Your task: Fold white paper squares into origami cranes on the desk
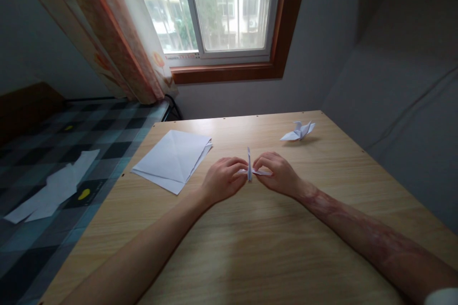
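Between my hands, just above the wooden table (pixel 272 248), is a white origami crane (pixel 249 164) with its narrow body seen edge-on and its wings out to the sides. My left hand (pixel 225 178) pinches the wing on the left, which its fingers mostly cover. On the other side, my right hand (pixel 275 171) has its thumb and fingers closed on the right wing, part of which shows in the gap between them. A second paper crane (pixel 299 131) stands farther back on the right with its wings spread.
Creased square sheets of white paper (pixel 173 155) lie stacked at the table's left. More paper pieces (pixel 59 188) rest on a checked bedspread (pixel 110 140) left of the table. Behind are a window (pixel 232 9) and a patterned curtain (pixel 118 33); a wall (pixel 404 81) runs along the right.
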Demonstrator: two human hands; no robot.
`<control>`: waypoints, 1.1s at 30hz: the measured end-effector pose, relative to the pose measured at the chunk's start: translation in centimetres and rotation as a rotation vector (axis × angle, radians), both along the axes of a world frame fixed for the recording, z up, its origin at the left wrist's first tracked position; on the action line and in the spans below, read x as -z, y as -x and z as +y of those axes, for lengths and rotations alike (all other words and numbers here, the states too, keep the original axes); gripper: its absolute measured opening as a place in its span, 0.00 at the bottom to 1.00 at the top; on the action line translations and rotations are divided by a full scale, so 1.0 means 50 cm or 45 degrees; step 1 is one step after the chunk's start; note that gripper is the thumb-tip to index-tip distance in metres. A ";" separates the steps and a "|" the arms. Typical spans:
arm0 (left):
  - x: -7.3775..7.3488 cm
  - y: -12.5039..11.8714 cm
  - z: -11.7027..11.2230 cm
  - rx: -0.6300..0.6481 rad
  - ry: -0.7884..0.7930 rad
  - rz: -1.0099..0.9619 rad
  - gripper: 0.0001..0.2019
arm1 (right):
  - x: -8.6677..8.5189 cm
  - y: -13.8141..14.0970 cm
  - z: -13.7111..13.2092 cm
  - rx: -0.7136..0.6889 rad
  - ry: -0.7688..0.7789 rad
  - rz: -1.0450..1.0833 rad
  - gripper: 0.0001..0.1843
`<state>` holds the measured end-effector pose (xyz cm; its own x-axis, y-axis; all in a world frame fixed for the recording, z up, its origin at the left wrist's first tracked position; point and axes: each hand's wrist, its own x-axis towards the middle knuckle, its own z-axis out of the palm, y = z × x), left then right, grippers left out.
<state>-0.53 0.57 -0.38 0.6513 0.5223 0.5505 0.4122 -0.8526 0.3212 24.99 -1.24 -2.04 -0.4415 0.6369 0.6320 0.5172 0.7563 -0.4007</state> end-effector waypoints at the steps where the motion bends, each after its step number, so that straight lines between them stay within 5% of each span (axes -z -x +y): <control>1: -0.003 -0.001 -0.003 0.019 0.007 0.009 0.07 | 0.000 0.001 -0.001 -0.003 0.005 -0.015 0.08; 5: -0.008 -0.002 -0.009 0.048 0.034 0.019 0.14 | -0.002 0.003 0.000 -0.020 -0.002 -0.060 0.07; 12: 0.002 0.005 0.005 0.010 0.016 0.058 0.06 | -0.005 0.001 0.001 -0.035 -0.040 -0.098 0.04; 33: 0.001 0.013 0.005 -0.139 -0.003 0.058 0.11 | -0.006 -0.023 0.008 0.041 -0.072 -0.117 0.08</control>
<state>-1.17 0.82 -0.41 0.6148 0.5902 0.5231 0.5167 -0.8025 0.2983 26.14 -0.83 -1.72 -0.4788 0.6161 0.6255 0.5743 0.7586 -0.3077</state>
